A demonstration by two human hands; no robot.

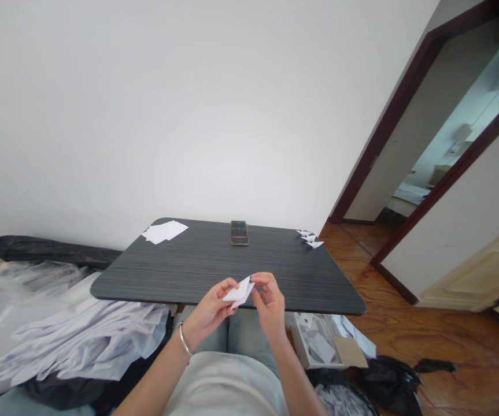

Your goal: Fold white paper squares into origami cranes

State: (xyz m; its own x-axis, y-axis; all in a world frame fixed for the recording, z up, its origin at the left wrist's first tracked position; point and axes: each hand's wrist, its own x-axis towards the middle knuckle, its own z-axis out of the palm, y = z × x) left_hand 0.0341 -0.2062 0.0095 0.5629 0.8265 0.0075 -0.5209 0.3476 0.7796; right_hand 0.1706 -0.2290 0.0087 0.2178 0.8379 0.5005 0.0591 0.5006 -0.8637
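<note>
A small folded piece of white paper (239, 292) is held up in front of me, over the near edge of the dark grey wood-grain table (275, 277). My left hand (208, 312) pinches its left end, and a silver bangle (184, 340) circles that wrist. My right hand (270, 303) grips its right end between fingers and thumb. A loose stack of white paper sheets (165, 232) lies at the table's far left corner. Several small folded paper pieces (309, 238) sit at the far right corner.
A small dark box (239, 233) stands at the table's far edge against a white wall. Below left lies a heap of white paper strips (84, 341) on clear plastic. At lower right are an open cardboard box of paper (318, 346) and a black plastic bag (388, 381) on the wooden floor.
</note>
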